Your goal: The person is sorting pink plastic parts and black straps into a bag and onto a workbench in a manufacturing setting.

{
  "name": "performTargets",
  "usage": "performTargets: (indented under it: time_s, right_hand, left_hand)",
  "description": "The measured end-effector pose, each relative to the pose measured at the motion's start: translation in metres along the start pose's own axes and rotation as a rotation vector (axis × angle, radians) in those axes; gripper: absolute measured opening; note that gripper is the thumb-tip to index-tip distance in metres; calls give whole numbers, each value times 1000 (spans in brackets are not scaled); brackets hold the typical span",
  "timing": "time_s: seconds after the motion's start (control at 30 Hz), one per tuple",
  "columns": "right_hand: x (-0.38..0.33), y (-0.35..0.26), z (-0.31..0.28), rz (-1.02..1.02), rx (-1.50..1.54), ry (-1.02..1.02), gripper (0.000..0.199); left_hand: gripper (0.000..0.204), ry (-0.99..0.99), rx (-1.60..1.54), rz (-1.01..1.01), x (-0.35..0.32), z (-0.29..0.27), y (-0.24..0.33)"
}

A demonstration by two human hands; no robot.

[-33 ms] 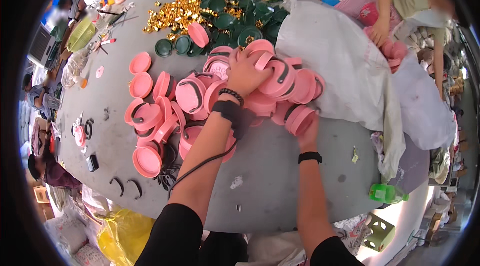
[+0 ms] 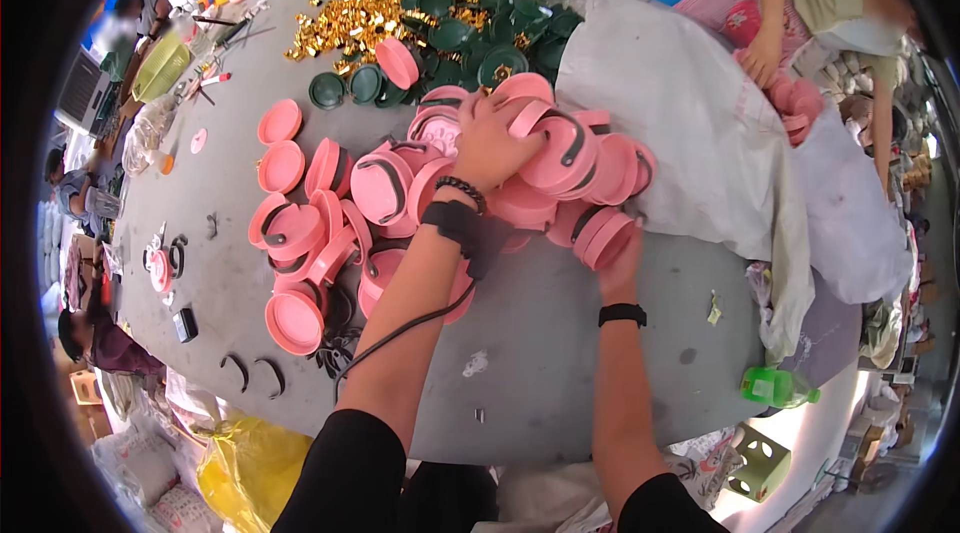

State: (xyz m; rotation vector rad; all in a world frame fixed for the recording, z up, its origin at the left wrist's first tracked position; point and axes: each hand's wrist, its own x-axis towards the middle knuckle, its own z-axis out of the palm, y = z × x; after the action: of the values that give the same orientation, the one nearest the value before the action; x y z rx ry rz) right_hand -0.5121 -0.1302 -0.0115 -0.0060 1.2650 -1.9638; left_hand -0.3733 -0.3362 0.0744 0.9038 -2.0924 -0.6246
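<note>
A heap of pink round plastic cases [image 2: 381, 190] with dark curved strips covers the middle of the grey table. Over the heap's far side reaches my left hand [image 2: 497, 145], its fingers and thumb curled around a pink case [image 2: 555, 155]. A black cord runs from the dark band on that wrist. My right hand [image 2: 622, 258] grips a short row of pink cases [image 2: 603, 236] from the near right side, its fingers partly hidden behind them. Beyond the heap lie dark green round cases [image 2: 502, 65] and many small gold pieces [image 2: 350, 25].
A white woven sack [image 2: 660, 103] lies along the right, close to the pink cases. Near the right edge lies a green bottle [image 2: 778, 387]. Loose dark strips [image 2: 268, 378] and a small black box [image 2: 185, 325] are at left. Across the table, a co-worker's hand [image 2: 763, 58] rests near pink pieces.
</note>
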Motion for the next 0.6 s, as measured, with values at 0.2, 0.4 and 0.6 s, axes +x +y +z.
performTargets:
  time_s: [0.2,0.4,0.6]
  right_hand:
    - [-6,-5,2,-61,-41,-177,57]
    - [13,-19,-26,124,-179,-325,58]
    - [-9,-3,11,-25,-6,-256,52]
  left_hand:
    - [30,-243,-484,-36,-34,-7,-6]
    - [40,-74,-153,239,-49,-2,38]
    - [43,-27,-162,225,-89,16,55]
